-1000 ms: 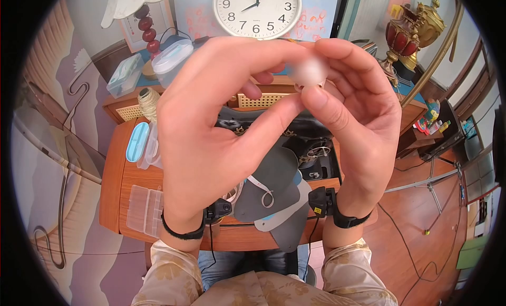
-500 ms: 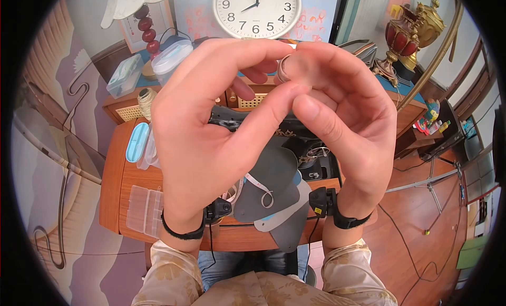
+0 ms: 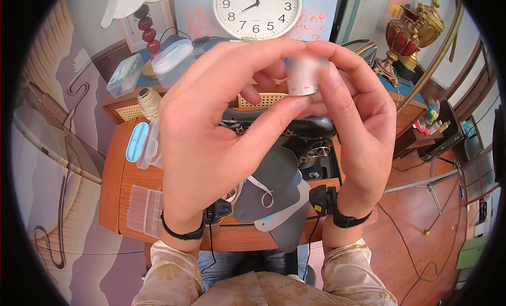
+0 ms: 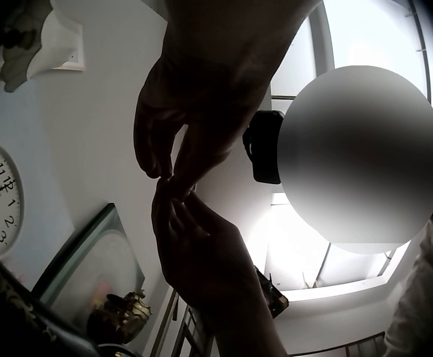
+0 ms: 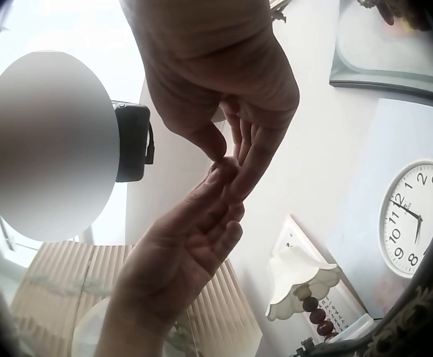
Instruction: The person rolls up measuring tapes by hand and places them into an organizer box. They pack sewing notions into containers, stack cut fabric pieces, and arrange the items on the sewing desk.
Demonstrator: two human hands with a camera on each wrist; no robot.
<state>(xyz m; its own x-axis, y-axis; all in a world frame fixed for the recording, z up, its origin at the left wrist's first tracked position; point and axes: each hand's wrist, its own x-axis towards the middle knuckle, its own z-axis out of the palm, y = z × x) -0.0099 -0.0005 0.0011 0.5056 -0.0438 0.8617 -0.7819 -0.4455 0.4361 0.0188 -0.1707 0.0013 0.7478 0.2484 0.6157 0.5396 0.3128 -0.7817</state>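
Raised in front of the clock, a small roll of white tape measure [image 3: 302, 86] shows red numbers along its lower edge; its upper part is blurred. My left hand [image 3: 211, 121] holds it from the left, thumb under its lower edge and index finger arched over the top. From the right, my right hand [image 3: 358, 105] pinches it between thumb and curved fingers. Fingertips of both hands meet around the roll. In the left wrist view the left hand [image 4: 201, 104] and right hand [image 4: 205, 253] meet at the fingertips, the roll mostly hidden.
Below the hands, a black sewing machine [image 3: 311, 128] stands on the wooden table [image 3: 118, 200]. Dark grey pieces [image 3: 271, 174] and a curled white strip [image 3: 262, 189] lie there. At left are a clear compartment box [image 3: 143, 208], a blue case [image 3: 138, 141] and a thread cone [image 3: 148, 103].
The roll has been turned between my fingers: its round end showed half a second ago, its numbered side shows now. My right thumb has shifted up and right. Both wrists stay nearly in place.
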